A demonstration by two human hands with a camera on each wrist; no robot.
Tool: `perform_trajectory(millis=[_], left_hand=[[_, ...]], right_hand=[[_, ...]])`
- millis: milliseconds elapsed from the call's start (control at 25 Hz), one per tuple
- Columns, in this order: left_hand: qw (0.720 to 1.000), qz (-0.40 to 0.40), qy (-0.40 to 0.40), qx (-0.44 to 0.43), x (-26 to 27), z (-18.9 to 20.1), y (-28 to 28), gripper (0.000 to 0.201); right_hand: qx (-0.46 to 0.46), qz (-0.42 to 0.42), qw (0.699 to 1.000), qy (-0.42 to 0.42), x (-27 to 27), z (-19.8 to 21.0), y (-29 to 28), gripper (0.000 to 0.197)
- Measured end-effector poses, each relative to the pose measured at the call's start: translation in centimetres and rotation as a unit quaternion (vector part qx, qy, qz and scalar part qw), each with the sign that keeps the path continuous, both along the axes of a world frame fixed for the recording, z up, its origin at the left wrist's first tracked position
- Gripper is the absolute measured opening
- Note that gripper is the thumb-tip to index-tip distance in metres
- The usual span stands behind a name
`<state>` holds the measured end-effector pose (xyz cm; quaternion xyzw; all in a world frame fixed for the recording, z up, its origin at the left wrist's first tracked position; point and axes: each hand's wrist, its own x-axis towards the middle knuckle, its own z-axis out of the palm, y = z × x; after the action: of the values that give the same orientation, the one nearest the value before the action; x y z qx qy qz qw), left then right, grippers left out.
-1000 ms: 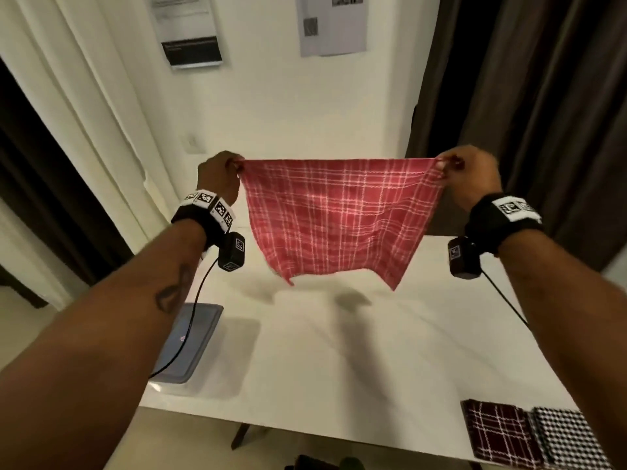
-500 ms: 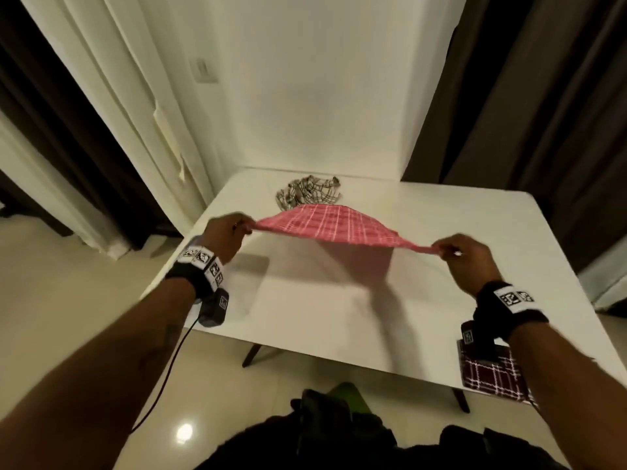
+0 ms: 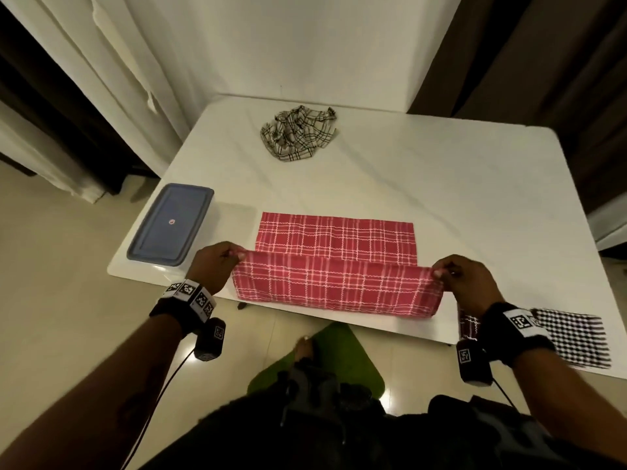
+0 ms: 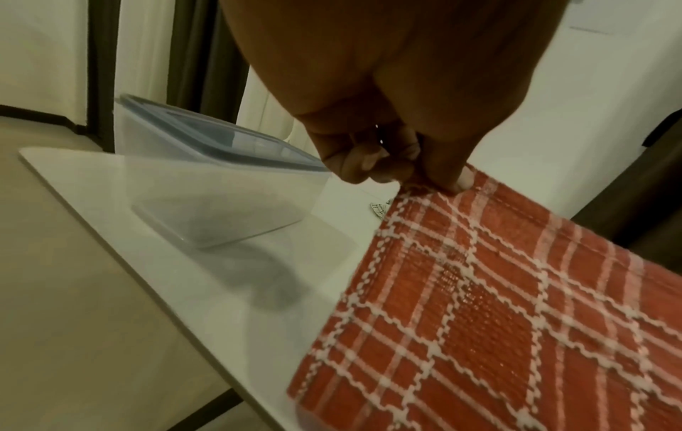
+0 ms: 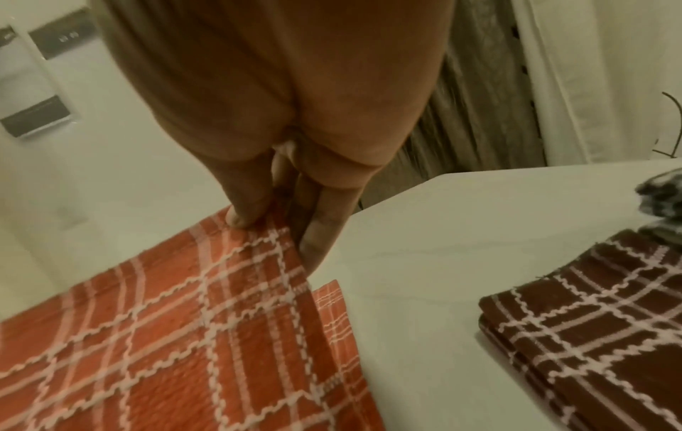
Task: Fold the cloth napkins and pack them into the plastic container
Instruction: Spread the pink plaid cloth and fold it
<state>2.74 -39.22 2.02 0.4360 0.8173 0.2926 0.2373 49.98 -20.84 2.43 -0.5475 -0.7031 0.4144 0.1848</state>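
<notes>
Red napkin [image 3: 334, 262], frame centre: left hand [image 3: 212, 266] and right hand [image 3: 470, 283] are pinching its near corners.

The right hand [image 5: 280, 163] pinches a corner of the red checked napkin [image 5: 177, 335] above the white bench [image 5: 424, 262]; a folded brown checked napkin [image 5: 598, 320] lies nearby

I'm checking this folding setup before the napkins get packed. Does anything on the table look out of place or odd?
Two things. The plastic container still has its lid on, so nothing can go in yet. The checked napkin lies crumpled at the table's far side, unfolded. The red napkin, pinched by the left hand and right hand, looks square.
</notes>
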Motion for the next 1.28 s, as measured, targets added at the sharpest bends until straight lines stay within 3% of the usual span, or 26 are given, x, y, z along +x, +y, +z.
perform_trajectory(millis=[240,440,640,1000,1080,1160,1240,1280], left_hand=[[0.999,0.007,0.021,-0.048,-3.7,-2.9,10.6,0.014],[0.991,0.002,0.033,-0.126,-5.9,-6.8,17.7,0.015],[0.987,0.008,0.028,-0.158,-6.4,-9.1,20.5,0.019],[0.983,-0.023,0.048,-0.175,-7.4,-10.3,21.4,0.011],[0.980,-0.017,0.066,-0.186,-7.2,-9.9,21.6,0.017],[0.972,-0.061,0.170,-0.148,-5.4,-9.4,21.8,0.034],[0.946,-0.207,0.243,-0.061,-1.9,-9.6,21.5,0.043],[0.913,-0.304,0.267,-0.050,0.1,-10.1,21.0,0.050]], right_hand=[[0.012,-0.066,0.997,-0.035,-5.2,-2.5,8.2,0.025],[-0.006,-0.091,0.986,-0.142,-9.8,-5.8,14.5,0.017],[-0.044,-0.141,0.972,-0.182,-11.4,-9.0,16.9,0.019],[-0.052,-0.139,0.960,-0.236,-12.0,-9.9,17.4,0.016],[-0.048,-0.102,0.943,-0.314,-12.8,-9.5,17.1,0.027],[-0.001,-0.029,0.923,-0.384,-15.1,-8.9,15.9,0.045],[0.057,0.080,0.930,-0.354,-19.2,-8.9,13.0,0.054],[0.060,0.147,0.933,-0.323,-21.5,-9.0,11.0,0.058]])
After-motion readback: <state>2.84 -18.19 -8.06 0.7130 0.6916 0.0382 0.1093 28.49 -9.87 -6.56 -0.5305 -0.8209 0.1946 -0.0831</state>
